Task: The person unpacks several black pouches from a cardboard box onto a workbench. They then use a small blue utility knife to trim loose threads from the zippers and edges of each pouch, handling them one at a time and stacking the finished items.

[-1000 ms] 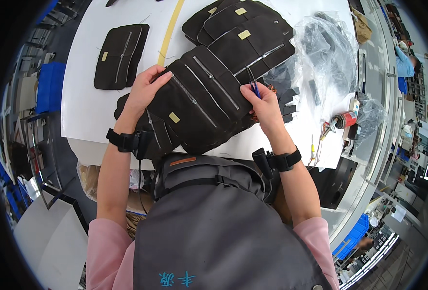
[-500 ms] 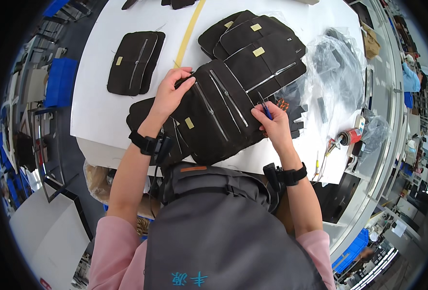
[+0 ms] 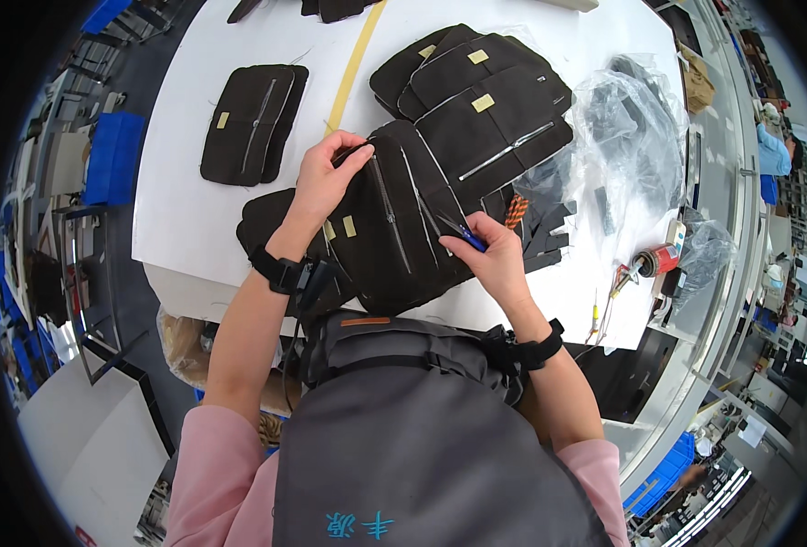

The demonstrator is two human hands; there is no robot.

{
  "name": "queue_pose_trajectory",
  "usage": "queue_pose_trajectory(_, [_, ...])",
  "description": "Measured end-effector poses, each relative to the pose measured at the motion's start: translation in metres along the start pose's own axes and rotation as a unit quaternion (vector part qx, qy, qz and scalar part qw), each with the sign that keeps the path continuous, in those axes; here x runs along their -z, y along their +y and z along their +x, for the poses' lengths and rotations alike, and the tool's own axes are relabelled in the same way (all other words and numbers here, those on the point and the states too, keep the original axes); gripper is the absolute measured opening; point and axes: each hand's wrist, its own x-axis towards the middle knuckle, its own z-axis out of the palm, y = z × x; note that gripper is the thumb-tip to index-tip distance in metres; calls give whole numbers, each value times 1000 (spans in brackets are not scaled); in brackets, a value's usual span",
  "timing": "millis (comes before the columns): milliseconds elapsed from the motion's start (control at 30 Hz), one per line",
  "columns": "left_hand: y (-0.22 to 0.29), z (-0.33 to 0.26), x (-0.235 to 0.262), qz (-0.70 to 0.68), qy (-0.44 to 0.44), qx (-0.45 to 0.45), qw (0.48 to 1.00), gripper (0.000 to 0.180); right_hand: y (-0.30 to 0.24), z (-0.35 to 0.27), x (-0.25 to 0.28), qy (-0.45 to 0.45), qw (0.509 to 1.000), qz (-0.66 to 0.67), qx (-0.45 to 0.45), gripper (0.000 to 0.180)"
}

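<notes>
A black fabric panel with silvery zippers (image 3: 378, 264) lies at the table's near edge, on top of other dark pieces. My left hand (image 3: 321, 187) pinches its upper edge between thumb and fingers. In my right hand (image 3: 496, 260) is a pair of blue-handled thread snips (image 3: 473, 239), their dark tips pointing up and left over the panel's right part. Whether the blades touch the fabric, I cannot tell. Just beyond, a stack of black panels (image 3: 513, 128) with pale yellow labels overlaps this one.
Another black zippered piece (image 3: 248, 123) lies at left on the white table (image 3: 175, 210), beside a yellow tape strip (image 3: 352, 68). On the right are clear plastic bags (image 3: 627, 137), dark fabric strips (image 3: 545, 232), a red can (image 3: 661, 260) and a yellow-handled tool (image 3: 595, 317).
My right hand has moved left and down with the snips, from the panel's right edge to over it. The panel's right part looks more folded. My left hand keeps its grip.
</notes>
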Motion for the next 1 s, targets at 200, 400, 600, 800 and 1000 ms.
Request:
queue_pose_trajectory(200, [22,2,-2,-63,22,-38,997,16,-29,-1,-3,0,1000,5,2,32])
queue_pose_trajectory(400, [47,7,-4,-74,-3,-52,996,16,-15,7,1,-18,1000,23,3,28])
queue_pose_trajectory(600, [60,17,-14,-72,-27,-36,996,12,-25,10,7,-16,995,100,2,20])
queue_pose_trajectory(800, [71,25,-26,-65,10,-131,989,24,-34,14,16,85,985,149,-1,11])
queue_pose_trajectory(1000, [22,37,-1,90,51,-67,992,33,-11,32,48,230,941,209,-133,8])
